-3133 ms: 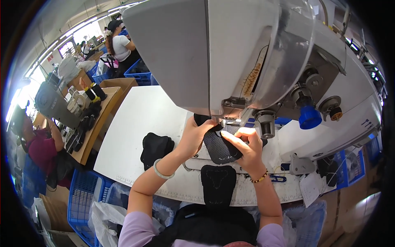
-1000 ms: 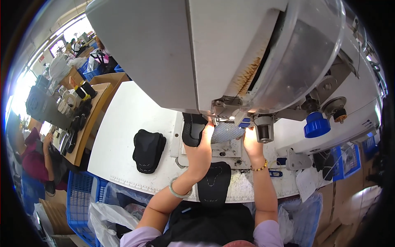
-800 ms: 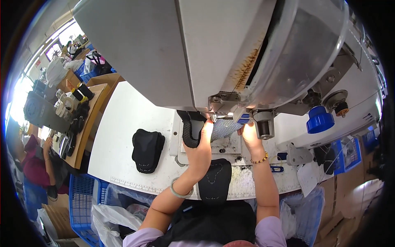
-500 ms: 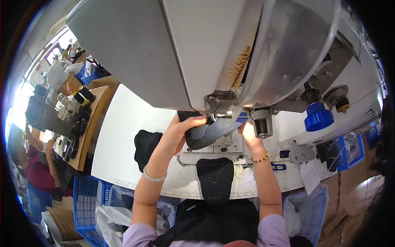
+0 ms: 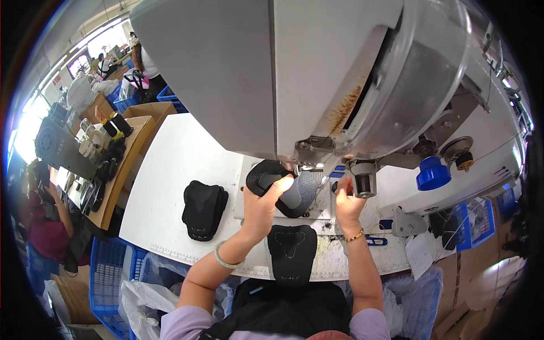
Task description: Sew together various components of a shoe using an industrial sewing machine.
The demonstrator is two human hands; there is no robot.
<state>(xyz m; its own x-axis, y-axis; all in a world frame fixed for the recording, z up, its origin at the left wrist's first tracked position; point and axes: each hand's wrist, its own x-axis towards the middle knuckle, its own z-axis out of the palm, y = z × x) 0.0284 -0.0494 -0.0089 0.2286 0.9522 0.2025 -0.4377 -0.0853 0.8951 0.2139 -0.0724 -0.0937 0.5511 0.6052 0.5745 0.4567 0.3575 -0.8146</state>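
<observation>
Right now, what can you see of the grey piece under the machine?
The grey piece looks like fabric, with black borders, a smooth grey patch and a mesh-like grey area. It curves beneath the machine head, gripped at its left by the left hand; whether the right hand touches it is unclear.

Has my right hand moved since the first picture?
Yes, your right hand has moved rightward relative to the metal bracket on the sewing machine.

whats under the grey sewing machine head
Beneath the grey sewing machine head, the left hand holds a curved black and grey fabric piece over the white tabletop. The head hides part of the piece's far edge and the tabletop behind it.
</observation>
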